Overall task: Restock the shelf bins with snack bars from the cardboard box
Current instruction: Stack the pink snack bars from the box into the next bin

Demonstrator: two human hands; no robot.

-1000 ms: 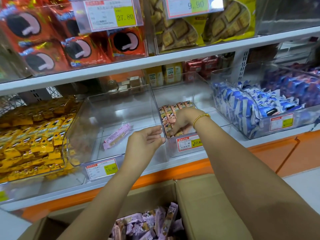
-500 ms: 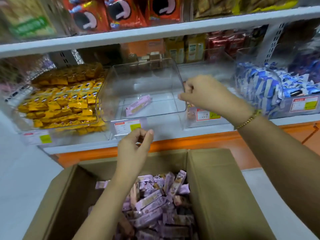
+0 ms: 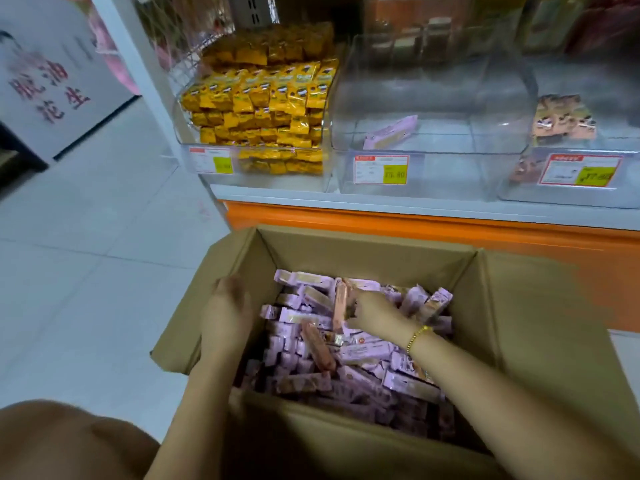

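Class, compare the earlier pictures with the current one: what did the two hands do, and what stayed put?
Both hands dropped from the shelf bins into the cardboard box. The left hand is open by its left wall; the right hand reaches among the purple snack bars, grip unclear. Unchanged: one pink bar lies in the middle bin; yellow packs fill theirs.

Yellow foil snack packets (image 3: 263, 98) stacked at upper left, tan wrapped packets (image 3: 562, 117) at far right, white-and-yellow price labels (image 3: 380, 169) along the front, orange base panel (image 3: 381, 223) beneath, pale tiled floor (image 3: 86, 254), blurred white sign with red characters (image 3: 48, 88).
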